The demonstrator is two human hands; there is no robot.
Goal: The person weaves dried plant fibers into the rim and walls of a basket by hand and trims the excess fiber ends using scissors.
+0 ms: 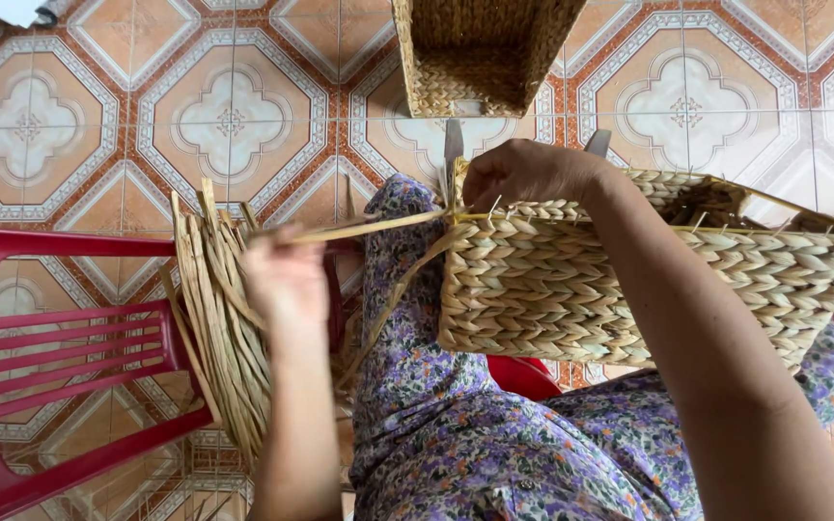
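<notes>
A rectangular woven straw basket (pixel 629 289) rests on my lap, over my flowered trousers (pixel 494 434). My right hand (pixel 523 174) grips the basket's top left corner, fingers closed over the rim. My left hand (pixel 287 275) is closed on a long flat straw strand (pixel 378 228) that runs taut from the hand to that corner. A second strand hangs from the corner down toward my knee.
A bundle of loose straw strands (pixel 224 318) leans on a red plastic chair (pixel 60 338) at my left. Another woven basket (pixel 480 53) stands on the patterned tile floor (pixel 234 116) ahead. Red plastic shows under my legs.
</notes>
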